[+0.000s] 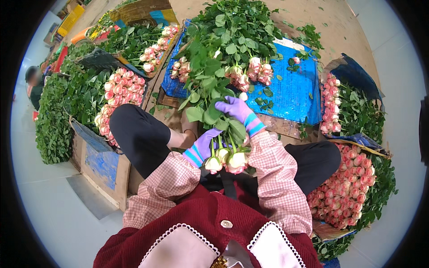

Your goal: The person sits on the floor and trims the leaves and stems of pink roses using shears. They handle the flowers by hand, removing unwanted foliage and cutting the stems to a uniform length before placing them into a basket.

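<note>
My left hand [205, 145], in a lilac glove with a blue cuff, is closed around the stems of several cream roses with pink edges [223, 160], their heads hanging toward my lap. My right hand [234, 109], gloved alike, grips the leafy part of this bunch [208, 105] higher up, its fingertips partly among the leaves. Just beyond, loose leafy rose stems [232, 31] lie heaped on a bright blue sheet [290, 94], with pink-white heads [259, 71] toward me.
Wrapped piles of pink roses stand at my left [118, 94], farther back left [154, 53], at right [330, 102] and beside my right knee [339, 187]. A cardboard box [111, 192] is at lower left. Another person [35, 82] sits at the far left.
</note>
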The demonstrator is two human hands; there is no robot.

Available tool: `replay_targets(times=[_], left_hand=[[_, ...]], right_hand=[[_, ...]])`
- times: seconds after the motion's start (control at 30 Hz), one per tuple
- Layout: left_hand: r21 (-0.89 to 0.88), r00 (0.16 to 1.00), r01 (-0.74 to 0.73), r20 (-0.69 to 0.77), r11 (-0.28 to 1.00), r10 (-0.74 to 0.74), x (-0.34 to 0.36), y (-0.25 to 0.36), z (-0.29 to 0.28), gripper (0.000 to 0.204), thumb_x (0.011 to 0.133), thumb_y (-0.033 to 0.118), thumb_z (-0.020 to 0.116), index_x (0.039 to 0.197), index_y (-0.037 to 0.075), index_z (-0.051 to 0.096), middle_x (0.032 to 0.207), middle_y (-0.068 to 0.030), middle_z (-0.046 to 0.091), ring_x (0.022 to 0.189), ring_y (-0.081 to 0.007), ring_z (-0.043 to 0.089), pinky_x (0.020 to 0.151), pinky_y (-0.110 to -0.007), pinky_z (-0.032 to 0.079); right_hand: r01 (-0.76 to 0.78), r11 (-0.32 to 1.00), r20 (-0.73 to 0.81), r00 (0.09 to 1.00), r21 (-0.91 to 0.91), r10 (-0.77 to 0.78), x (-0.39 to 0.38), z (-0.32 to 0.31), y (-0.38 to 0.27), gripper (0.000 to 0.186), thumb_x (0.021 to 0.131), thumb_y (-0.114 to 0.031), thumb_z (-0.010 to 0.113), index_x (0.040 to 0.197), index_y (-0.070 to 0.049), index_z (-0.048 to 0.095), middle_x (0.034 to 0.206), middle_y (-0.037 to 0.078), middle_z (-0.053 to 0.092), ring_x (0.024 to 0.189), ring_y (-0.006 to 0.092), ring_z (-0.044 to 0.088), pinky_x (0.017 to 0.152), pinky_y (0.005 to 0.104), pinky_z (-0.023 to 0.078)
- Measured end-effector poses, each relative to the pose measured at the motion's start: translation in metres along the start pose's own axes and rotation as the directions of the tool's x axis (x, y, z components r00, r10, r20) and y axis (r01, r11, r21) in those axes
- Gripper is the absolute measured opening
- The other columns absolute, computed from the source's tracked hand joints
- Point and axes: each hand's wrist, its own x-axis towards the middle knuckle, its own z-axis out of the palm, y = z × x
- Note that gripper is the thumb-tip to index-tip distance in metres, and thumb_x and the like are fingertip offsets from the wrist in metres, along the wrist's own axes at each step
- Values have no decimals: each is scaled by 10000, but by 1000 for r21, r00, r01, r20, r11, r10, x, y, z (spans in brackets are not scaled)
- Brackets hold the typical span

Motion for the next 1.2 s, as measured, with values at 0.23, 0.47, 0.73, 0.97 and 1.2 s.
replay_targets(times=[0.23,0.47,0.73,0.97,1.2], left_hand=[[65,986,-57,-152,996,66,-4,-3,-3,283,865,180,523,1119,56,519,1007,-81,602,882,-206,605,805,-353,495],[487,973,-77,-156,870,173,2,-7,-30,309,822,231,607,1065,48,550,909,3,586,813,-83,555,721,-254,468],[566,965,-152,-92,810,246,4,-4,-26,315,845,170,570,1118,26,511,984,-53,583,820,-172,599,719,-316,507],[304,959,-99,-223,948,172,-44,33,48,280,853,171,558,1084,31,484,813,-103,589,713,-221,615,617,-331,519],[531,900,-272,-155,803,407,-132,73,86,382,818,206,565,1130,25,438,816,-118,559,664,-221,588,599,-323,491]], right_hand=[[-182,860,-89,983,-478,158,-12,2,-30,718,591,-299,730,1148,79,482,926,191,611,813,215,595,752,289,466],[-263,589,-323,946,-764,3,-2,-20,-80,486,652,-251,652,1035,33,562,970,205,611,905,296,598,811,337,457],[-359,103,-347,930,-927,118,1,-58,-104,335,708,-215,580,1011,-79,621,1040,142,607,987,263,580,836,344,467],[-578,34,-558,768,-815,-315,-3,-158,-128,231,803,-183,518,977,-75,625,1007,151,616,935,301,592,716,431,470],[-666,114,-647,645,-737,-408,-53,-229,-143,255,806,-221,511,1026,-156,620,1018,124,610,974,289,568,788,383,459]])
